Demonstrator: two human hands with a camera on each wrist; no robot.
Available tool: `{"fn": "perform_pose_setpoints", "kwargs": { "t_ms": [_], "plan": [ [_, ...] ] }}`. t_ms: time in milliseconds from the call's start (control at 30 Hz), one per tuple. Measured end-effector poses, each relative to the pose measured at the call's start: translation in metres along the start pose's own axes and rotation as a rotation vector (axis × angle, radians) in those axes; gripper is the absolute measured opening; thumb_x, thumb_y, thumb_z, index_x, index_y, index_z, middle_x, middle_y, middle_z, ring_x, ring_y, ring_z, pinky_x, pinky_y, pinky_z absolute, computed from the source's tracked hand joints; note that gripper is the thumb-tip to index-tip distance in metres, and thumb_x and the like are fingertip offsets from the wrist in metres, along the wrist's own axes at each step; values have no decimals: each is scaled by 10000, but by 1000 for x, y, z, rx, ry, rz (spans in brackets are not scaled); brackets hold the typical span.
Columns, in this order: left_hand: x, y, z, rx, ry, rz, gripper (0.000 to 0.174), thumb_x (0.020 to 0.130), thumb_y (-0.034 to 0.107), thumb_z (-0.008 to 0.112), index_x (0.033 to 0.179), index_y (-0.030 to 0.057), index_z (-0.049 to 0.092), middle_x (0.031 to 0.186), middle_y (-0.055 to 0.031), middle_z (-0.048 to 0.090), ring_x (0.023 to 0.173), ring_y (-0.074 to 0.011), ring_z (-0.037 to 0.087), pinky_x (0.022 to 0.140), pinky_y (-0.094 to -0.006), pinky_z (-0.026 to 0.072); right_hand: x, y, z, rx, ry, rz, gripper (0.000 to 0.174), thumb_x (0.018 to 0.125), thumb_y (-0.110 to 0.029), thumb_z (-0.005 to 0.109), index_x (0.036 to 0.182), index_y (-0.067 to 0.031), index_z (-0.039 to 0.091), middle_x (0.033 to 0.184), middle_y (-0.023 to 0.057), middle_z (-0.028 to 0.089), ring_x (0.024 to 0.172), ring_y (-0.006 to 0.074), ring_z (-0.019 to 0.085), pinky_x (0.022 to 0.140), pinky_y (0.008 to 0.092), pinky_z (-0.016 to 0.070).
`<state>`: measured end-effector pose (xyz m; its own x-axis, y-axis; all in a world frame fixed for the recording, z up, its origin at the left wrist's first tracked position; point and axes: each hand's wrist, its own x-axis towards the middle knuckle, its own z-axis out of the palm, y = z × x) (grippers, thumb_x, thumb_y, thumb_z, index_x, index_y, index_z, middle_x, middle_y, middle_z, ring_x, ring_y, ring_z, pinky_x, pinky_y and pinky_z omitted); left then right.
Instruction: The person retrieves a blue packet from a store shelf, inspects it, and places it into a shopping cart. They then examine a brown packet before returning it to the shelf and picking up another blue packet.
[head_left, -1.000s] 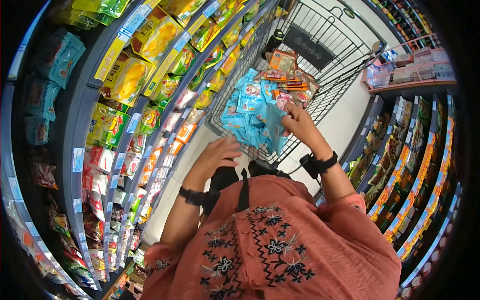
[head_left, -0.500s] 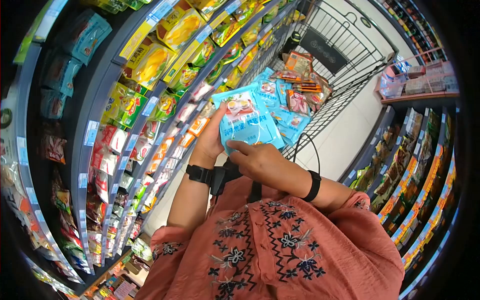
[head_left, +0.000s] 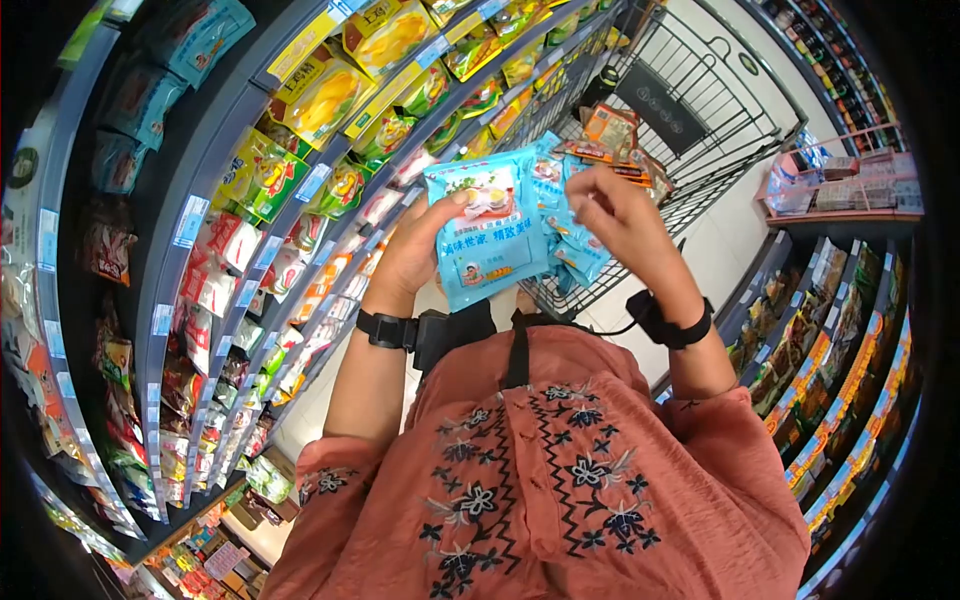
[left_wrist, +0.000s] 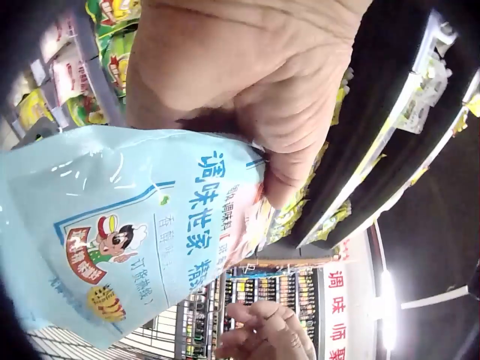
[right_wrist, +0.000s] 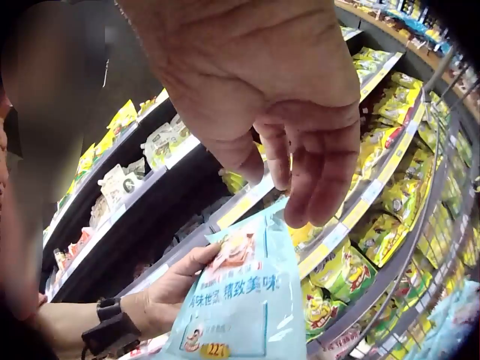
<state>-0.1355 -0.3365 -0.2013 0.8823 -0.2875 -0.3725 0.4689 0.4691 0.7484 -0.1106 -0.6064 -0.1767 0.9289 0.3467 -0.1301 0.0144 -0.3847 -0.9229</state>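
Note:
My left hand [head_left: 412, 245] holds a light blue seasoning packet [head_left: 485, 235] by its left edge, the thumb lying across the printed front. In the left wrist view, the same packet [left_wrist: 127, 217] hangs below the thumb. My right hand [head_left: 625, 220] is held to the right of the packet, its fingers loosely curled with nothing in them. From the right wrist, the right hand's fingertips [right_wrist: 300, 214] overlap the packet's top corner. Behind the held packet, more blue packets [head_left: 580, 255] lie in the wire shopping cart [head_left: 797, 115], beside brown and orange packets [head_left: 612, 127].
Shelves of yellow seasoning bags [head_left: 325, 105] curve along the left, close to my left arm. Similar blue packets [head_left: 200, 40] sit on the far left shelf. Low shelves [head_left: 830, 330] stand at the right, below a pink wire basket [head_left: 840, 190]. A dark bottle [head_left: 600, 85] is inside the cart.
A second ago my right hand held a blue packet over the cart and my left was empty. Now the left hand holds a blue packet up, and the right has drawn away rightward.

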Motion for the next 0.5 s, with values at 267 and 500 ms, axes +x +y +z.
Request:
{"fn": "perform_pose_setpoints", "kwargs": {
  "t_ms": [267, 500],
  "plan": [
    [-12, 16, 12, 233, -60, -22, 458, 942, 246, 643, 1313, 4, 529, 1233, -112, 629, 1112, -183, 614, 958, -310, 484, 41, -15, 2, -78, -155, -312, 455, 880, -282, 710, 1219, 0, 592, 1055, 99, 661, 903, 177, 640, 740, 307, 525],
    [-21, 22, 4, 110, -37, -2, 464, 969, 224, 614, 1352, 3, 472, 1262, -130, 602, 1124, -204, 616, 941, -334, 518, 69, -28, 17, 212, -526, -30, 359, 898, -312, 690, 1107, -24, 644, 929, 26, 656, 783, 96, 616, 574, 254, 526]
  ]
}}
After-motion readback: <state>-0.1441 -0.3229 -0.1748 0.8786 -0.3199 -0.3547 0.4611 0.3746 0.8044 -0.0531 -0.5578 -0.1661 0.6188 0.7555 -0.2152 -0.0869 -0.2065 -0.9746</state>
